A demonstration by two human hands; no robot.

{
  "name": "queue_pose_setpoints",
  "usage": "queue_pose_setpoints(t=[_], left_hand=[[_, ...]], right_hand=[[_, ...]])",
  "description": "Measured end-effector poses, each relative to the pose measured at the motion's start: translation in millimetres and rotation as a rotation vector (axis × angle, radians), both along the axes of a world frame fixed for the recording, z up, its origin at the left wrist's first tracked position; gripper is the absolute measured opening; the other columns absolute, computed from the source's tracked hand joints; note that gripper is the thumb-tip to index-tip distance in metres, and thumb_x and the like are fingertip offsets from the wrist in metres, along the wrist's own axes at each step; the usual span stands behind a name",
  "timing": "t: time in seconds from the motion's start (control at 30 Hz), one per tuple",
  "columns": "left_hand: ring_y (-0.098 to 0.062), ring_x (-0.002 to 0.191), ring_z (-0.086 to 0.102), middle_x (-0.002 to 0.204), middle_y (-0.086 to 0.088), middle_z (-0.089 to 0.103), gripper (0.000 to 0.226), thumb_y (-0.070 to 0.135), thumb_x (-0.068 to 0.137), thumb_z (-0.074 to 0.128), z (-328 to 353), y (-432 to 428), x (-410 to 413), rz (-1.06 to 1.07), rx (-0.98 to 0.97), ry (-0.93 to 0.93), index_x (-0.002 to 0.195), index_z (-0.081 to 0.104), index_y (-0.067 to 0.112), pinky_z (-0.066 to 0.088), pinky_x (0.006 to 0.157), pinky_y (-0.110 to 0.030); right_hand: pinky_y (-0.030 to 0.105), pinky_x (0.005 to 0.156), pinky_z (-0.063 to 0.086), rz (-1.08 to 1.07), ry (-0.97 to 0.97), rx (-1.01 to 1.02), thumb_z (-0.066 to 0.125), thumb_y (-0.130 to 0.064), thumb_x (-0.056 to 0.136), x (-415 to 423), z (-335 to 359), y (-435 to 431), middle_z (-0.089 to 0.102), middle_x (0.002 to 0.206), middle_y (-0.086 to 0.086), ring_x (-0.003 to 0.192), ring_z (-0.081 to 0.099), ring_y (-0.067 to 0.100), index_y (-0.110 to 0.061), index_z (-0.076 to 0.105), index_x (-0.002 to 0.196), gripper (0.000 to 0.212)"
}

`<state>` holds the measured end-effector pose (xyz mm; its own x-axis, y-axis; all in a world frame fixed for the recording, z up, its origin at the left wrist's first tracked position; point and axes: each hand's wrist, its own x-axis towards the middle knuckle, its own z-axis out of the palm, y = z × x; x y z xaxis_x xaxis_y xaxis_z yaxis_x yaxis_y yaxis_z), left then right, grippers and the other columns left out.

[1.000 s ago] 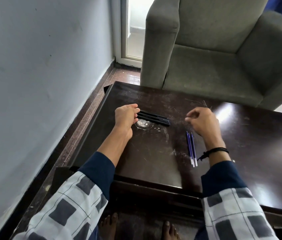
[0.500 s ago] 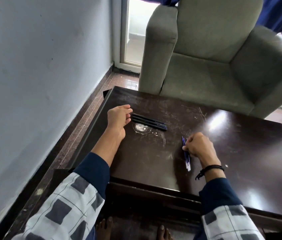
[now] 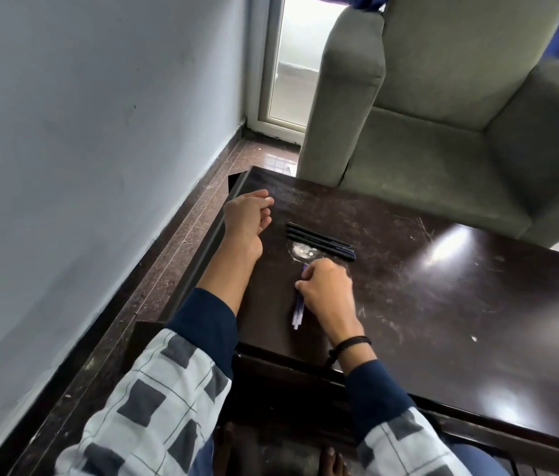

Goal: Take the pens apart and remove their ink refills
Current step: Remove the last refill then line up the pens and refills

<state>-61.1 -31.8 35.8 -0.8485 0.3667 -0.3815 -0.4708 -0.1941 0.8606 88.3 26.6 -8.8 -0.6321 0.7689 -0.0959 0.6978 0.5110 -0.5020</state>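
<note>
Now three thin black barrels (image 3: 321, 241) lie side by side on the dark surface (image 3: 443, 304). At their 6 o'clock the right hand (image 3: 328, 290) has its fingers curled around slim blue refills (image 3: 297, 312) with pale ends, and it has carried them leftwards. The left hand (image 3: 247, 218), at 9 o'clock, has let go of the barrels; its fingers are loosely curled and empty.
</note>
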Motion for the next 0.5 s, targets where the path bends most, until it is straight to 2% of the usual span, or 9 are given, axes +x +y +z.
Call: queue_pose_setpoints(t=[0.07,0.17,0.27,0.43,0.5], left_hand=[[-0.017,0.087,0.063,0.100,-0.009,0.073,0.023,-0.001,0.089,0.063,0,-1,-2,0.002,0.011,-0.009,0.109,0.073,0.008,0.056,0.078,-0.024],[-0.016,0.086,0.064,0.097,-0.007,0.074,0.022,0.000,0.089,0.063,0,-3,-6,0.015,0.023,-0.014,0.107,0.073,0.009,0.056,0.078,-0.024],[-0.015,0.084,0.064,0.095,-0.006,0.074,0.021,0.000,0.089,0.064,1,-5,-10,0.034,0.029,-0.005,0.105,0.072,0.010,0.056,0.075,-0.023],[-0.017,0.089,0.067,0.105,-0.010,0.076,0.020,0.002,0.090,0.064,0,-4,-12,0.036,0.013,0.020,0.105,0.073,0.011,0.058,0.080,-0.025],[-0.017,0.090,0.067,0.105,-0.010,0.076,0.020,0.003,0.090,0.064,0,-5,-11,0.035,0.014,0.020,0.106,0.073,0.011,0.058,0.081,-0.026]], right_hand=[[0.032,0.070,0.046,0.025,0.039,-0.008,0.069,-0.009,0.083,-20,0,-14,0.073,0.093,0.012,0.093,0.070,0.036,-0.008,0.072,0.085,0.003],[0.036,0.081,0.055,0.072,0.059,-0.013,0.068,-0.012,0.088,-47,-1,-28,0.072,0.103,0.013,0.098,0.069,0.037,-0.007,0.073,0.096,0.010],[0.041,0.087,0.056,0.106,0.070,-0.021,0.068,-0.012,0.090,-63,-3,-38,0.070,0.109,0.013,0.101,0.067,0.036,-0.006,0.071,0.102,0.014],[0.039,0.078,0.056,0.114,0.086,-0.007,0.061,-0.006,0.087,-71,-6,-44,0.069,0.103,0.013,0.094,0.067,0.036,-0.003,0.070,0.092,0.010],[0.039,0.078,0.056,0.118,0.099,-0.013,0.062,-0.007,0.087,-70,-6,-44,0.069,0.103,0.011,0.094,0.067,0.034,-0.005,0.070,0.092,0.009]])
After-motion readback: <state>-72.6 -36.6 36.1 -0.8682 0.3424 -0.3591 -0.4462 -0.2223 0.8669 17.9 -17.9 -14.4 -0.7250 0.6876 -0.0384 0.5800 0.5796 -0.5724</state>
